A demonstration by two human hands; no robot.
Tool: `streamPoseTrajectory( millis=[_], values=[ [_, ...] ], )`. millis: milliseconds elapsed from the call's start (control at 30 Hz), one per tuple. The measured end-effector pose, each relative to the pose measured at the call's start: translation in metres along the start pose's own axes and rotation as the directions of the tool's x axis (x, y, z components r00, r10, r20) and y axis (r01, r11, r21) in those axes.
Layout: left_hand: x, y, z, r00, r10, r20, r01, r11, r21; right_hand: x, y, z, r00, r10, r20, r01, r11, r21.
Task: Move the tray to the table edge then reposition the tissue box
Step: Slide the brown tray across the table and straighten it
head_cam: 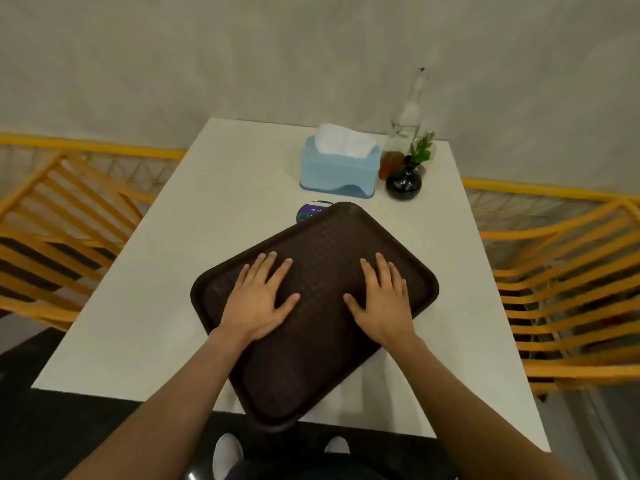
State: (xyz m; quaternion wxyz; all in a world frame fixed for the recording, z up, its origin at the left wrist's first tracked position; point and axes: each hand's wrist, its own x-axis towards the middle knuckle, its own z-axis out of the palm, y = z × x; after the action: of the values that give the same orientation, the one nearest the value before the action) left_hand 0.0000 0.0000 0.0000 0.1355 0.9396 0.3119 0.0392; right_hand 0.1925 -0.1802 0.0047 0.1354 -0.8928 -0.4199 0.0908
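Observation:
A dark brown tray (322, 368) lies turned at an angle on the white table (194, 237), its near corner sticking out over the front edge. My left hand (259, 299) rests flat on the tray's left part, fingers spread. My right hand (381, 299) lies flat on the right part, fingers spread too. Neither hand grips anything. A light blue tissue box (337, 169) with white tissue poking out stands at the far side of the table, apart from the tray.
A round purple sticker (310, 211) shows at the tray's far corner. Right of the tissue box stand a clear glass bottle (407, 116), a small brown jar (389, 164) and a black vase (403, 181) with a green sprig. Yellow slatted chairs (568, 278) flank the table.

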Motion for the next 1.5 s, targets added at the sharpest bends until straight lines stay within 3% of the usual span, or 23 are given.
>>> streamPoseTrajectory(
  millis=[133, 300, 533, 767, 867, 933, 1000, 1133, 1233, 1333, 1500],
  values=[
    [-0.006, 0.006, 0.014, 0.998, -0.010, 0.058, 0.007, 0.998, 0.057, -0.005, 0.002, 0.005, 0.993, 0.104, 0.054, -0.101, 0.993, -0.060],
    [-0.014, 0.013, 0.014, 0.998, -0.058, 0.034, 0.054, 0.993, 0.105, -0.006, 0.006, 0.009, 0.997, 0.039, 0.062, -0.030, 0.990, -0.141],
    [-0.030, 0.018, -0.002, 0.982, -0.183, 0.045, 0.171, 0.967, 0.191, 0.026, 0.013, 0.004, 0.981, -0.145, 0.132, 0.167, 0.971, -0.172],
    [-0.034, -0.012, -0.018, 0.982, -0.186, 0.035, 0.175, 0.964, 0.198, 0.071, -0.014, -0.003, 0.924, -0.333, 0.190, 0.366, 0.913, -0.180],
    [-0.027, -0.030, -0.032, 0.993, -0.112, -0.035, 0.116, 0.985, 0.131, 0.063, -0.032, -0.008, 0.968, -0.248, -0.037, 0.246, 0.967, -0.065],
    [-0.022, -0.046, -0.041, 0.990, -0.071, -0.121, 0.086, 0.988, 0.126, 0.046, -0.041, -0.010, 0.968, -0.083, -0.237, 0.110, 0.989, 0.102],
    [-0.014, -0.064, -0.049, 0.981, -0.088, -0.175, 0.108, 0.988, 0.112, 0.023, -0.046, -0.010, 0.946, 0.086, -0.313, -0.003, 0.967, 0.256],
    [0.001, -0.094, -0.055, 0.985, -0.129, -0.112, 0.135, 0.990, 0.047, -0.021, -0.046, 0.000, 0.901, 0.317, -0.296, -0.232, 0.929, 0.290],
    [0.003, -0.103, -0.047, 0.992, -0.094, -0.089, 0.095, 0.995, 0.006, -0.038, -0.052, 0.009, 0.874, 0.446, -0.193, -0.393, 0.882, 0.259],
    [0.000, -0.108, -0.037, 0.993, -0.046, -0.109, 0.048, 0.999, 0.019, -0.041, -0.063, 0.017, 0.882, 0.462, -0.096, -0.432, 0.872, 0.232],
    [-0.008, -0.132, -0.034, 0.983, -0.004, -0.181, 0.012, 0.999, 0.045, -0.038, -0.082, 0.027, 0.893, 0.416, -0.171, -0.404, 0.909, 0.104]
  ],
)
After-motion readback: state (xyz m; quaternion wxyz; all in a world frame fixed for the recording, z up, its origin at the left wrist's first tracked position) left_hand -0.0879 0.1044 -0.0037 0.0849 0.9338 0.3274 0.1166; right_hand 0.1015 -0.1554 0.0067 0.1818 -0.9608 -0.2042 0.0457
